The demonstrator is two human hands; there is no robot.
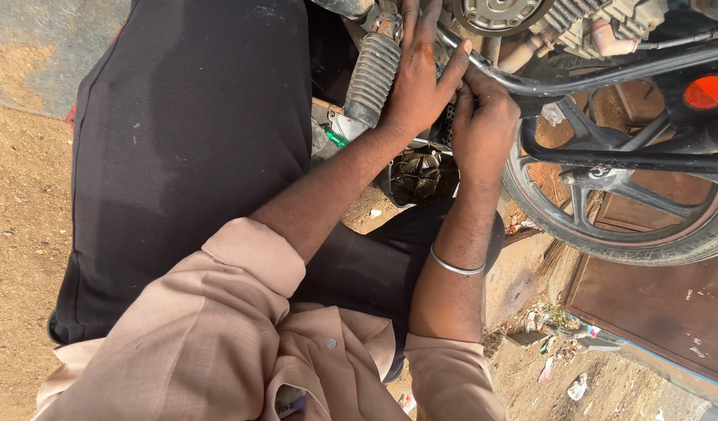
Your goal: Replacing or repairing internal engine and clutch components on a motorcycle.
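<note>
Left hand (415, 82) of mine lies spread over the motorcycle's lower frame, palm down, fingers stretched up past the ribbed rubber fork boot (372, 78) and thumb hooked toward the curved metal tube (577, 80). It grips nothing that I can see; it looks braced there to steady the other hand. My right hand (483, 129) is curled tight just beside it, fingers folded together around some small part tucked under the tube, though what it pinches is hidden by my knuckles. A steel bangle (455, 266) sits on that wrist.

From this head view, the work spot is crowded: the engine fins (600, 19) sit just above my fingers, the black spoked wheel (608, 203) presses in close on the right, and a dark finned cover (419, 173) shows below, between my forearms. My black trousers (187, 156) fill the left side, knee raised near the boot. Open room lies only downward, toward the dusty ground (24, 234) and the littered patch near the brown metal sheet (663, 304).
</note>
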